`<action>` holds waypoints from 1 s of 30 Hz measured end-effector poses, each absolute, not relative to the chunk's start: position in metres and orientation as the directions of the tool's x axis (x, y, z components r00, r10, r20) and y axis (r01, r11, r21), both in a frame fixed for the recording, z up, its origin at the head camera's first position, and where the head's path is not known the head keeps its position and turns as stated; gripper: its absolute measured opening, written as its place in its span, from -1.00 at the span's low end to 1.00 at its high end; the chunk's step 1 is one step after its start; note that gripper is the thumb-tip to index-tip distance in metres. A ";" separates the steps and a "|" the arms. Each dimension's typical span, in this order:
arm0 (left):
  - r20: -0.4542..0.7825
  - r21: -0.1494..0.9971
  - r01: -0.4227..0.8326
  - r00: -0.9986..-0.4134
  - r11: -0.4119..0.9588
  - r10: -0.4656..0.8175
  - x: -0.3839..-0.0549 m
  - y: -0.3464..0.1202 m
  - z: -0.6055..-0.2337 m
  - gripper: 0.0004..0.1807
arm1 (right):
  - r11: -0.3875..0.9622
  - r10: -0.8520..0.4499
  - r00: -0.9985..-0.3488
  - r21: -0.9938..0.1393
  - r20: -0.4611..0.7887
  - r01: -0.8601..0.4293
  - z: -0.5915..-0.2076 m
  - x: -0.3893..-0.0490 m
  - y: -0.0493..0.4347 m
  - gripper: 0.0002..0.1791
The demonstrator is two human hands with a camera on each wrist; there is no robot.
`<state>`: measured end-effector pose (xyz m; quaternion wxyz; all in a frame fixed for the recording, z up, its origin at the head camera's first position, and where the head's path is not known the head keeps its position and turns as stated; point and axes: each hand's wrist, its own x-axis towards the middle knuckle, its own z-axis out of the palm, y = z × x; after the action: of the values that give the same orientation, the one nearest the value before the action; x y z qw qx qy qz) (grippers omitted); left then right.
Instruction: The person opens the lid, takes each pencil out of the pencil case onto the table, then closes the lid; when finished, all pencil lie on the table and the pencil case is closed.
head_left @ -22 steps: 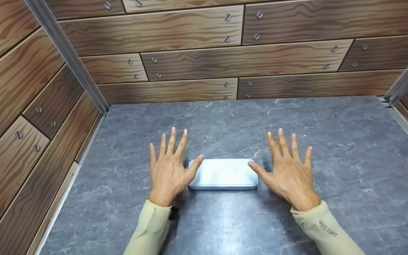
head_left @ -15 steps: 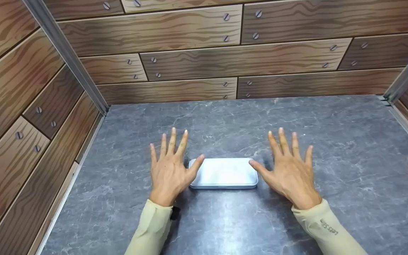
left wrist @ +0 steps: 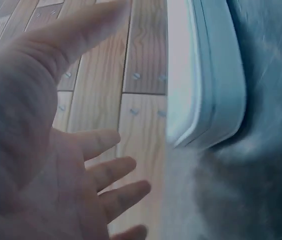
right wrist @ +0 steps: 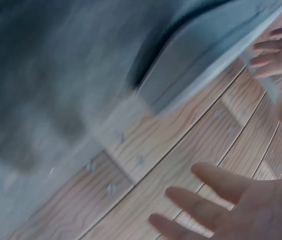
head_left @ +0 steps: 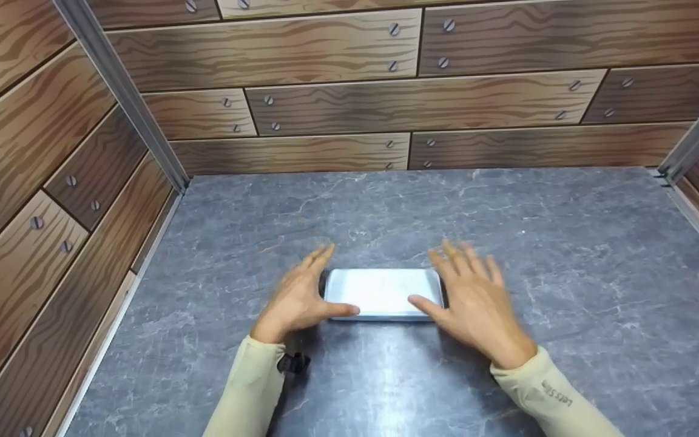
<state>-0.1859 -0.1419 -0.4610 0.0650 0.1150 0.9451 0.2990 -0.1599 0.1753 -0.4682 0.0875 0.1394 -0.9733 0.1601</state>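
Note:
A flat, pale rectangular case with rounded corners lies on the grey table, its long side facing the person. Along the case's side wall a thin seam shows in the left wrist view. The left hand is beside the case's left end, thumb over the near left corner and fingers extended past the end. At the right end, the right hand has its fingers spread and its thumb over the near right part of the lid. Both palms face inward, with gaps to the case in the wrist views.
Wood-patterned panels wall in the table at the back and left, with grey metal posts at the corners. A small black object is at the left cuff. Marbled tabletop extends around the case.
Both hands have moved inward and turned toward the case's ends, their thumbs now farther over its near part. The fingertips have come nearer the person. The case stays in place.

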 end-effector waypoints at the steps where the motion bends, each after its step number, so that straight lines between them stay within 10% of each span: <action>1: -0.075 0.607 0.169 -0.961 0.777 0.268 -0.186 -0.144 -0.463 0.38 | 0.897 -0.282 -0.933 -0.282 0.224 -0.339 -0.470 -0.160 0.172 0.01; 15: -0.174 0.699 0.053 -0.955 0.713 0.242 -0.181 -0.154 -0.492 0.39 | 0.725 -0.632 -0.736 -0.150 0.241 -0.672 -0.488 -0.175 0.147 0.00; 30: -0.097 0.701 0.092 -0.970 0.707 0.222 -0.180 -0.153 -0.497 0.13 | 0.725 -0.615 -0.728 -0.145 0.303 -0.673 -0.495 -0.178 0.137 -0.18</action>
<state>-0.1800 -0.1527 -0.4967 0.0874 0.0854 0.9198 0.3730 -0.1779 0.1373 -0.4945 0.1177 0.3495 -0.9213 0.1231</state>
